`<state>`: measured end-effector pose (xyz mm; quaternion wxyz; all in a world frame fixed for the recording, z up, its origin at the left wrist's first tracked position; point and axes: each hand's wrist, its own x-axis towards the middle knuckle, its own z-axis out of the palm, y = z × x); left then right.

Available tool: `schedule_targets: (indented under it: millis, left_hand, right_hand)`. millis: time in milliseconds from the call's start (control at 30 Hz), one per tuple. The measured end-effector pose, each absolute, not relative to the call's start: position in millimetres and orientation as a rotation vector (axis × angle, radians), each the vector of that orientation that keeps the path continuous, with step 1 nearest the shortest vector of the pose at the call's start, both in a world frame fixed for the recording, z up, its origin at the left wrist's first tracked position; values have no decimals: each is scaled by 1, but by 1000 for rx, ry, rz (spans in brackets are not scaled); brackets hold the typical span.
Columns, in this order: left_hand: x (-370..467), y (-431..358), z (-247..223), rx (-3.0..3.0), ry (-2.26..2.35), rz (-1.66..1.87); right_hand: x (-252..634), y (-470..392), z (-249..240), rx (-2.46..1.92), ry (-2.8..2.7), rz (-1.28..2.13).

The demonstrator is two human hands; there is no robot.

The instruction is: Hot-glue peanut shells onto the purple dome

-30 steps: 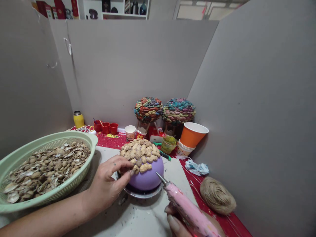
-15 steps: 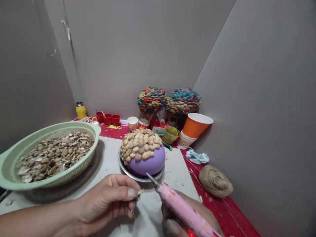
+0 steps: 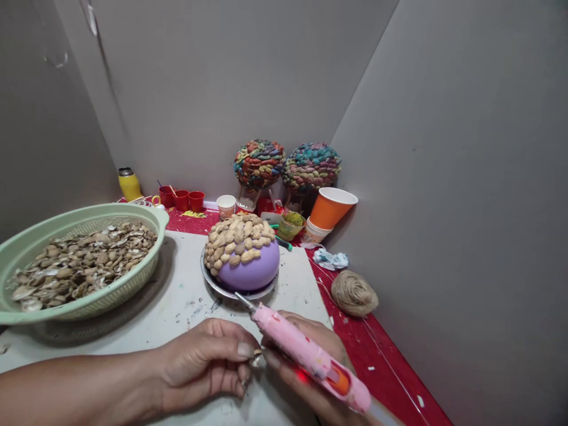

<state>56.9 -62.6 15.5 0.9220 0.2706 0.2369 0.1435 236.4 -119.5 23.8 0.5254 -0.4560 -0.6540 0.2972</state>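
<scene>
My left hand (image 3: 213,358) is closed in a pinch on a small tan shell piece (image 3: 256,354), most of it hidden by the fingertips. In my right hand (image 3: 306,355) is a pink hot glue gun (image 3: 295,343), its metal nozzle pointing up and left; a red light glows beside the grip. The right fingertips are close to the pinched piece, and I cannot tell whether they touch it. Beyond both hands, a purple balloon (image 3: 251,271) sits in a shallow metal dish (image 3: 213,285). Rows of peanuts (image 3: 237,236) cover its top and left side.
A green colander (image 3: 89,316) of brown shells stands at left. Behind are red cups (image 3: 181,200), a yellow bottle (image 3: 129,186), two colourful balls (image 3: 260,164) and an orange paper cup (image 3: 331,210). A twine ball (image 3: 354,293) lies at right, by the wall (image 3: 465,177).
The view has shifted, so the table things appear further up and left. The glue gun and my right hand have come closer to my left hand, which still pinches the piece.
</scene>
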Motion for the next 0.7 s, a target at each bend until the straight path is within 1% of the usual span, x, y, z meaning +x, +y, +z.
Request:
schedule_targets:
  millis: [233, 367, 700]
  left_hand:
    - [54, -64, 7, 483, 420, 245]
    - [52, -65, 1, 479, 391, 196]
    - [47, -65, -10, 406, 333, 171]
  right_hand:
    - [246, -115, 3, -908, -1781, 740]
    - [244, -110, 4, -785, -1833, 711]
    - [241, -104, 6, -709, -1875, 569]
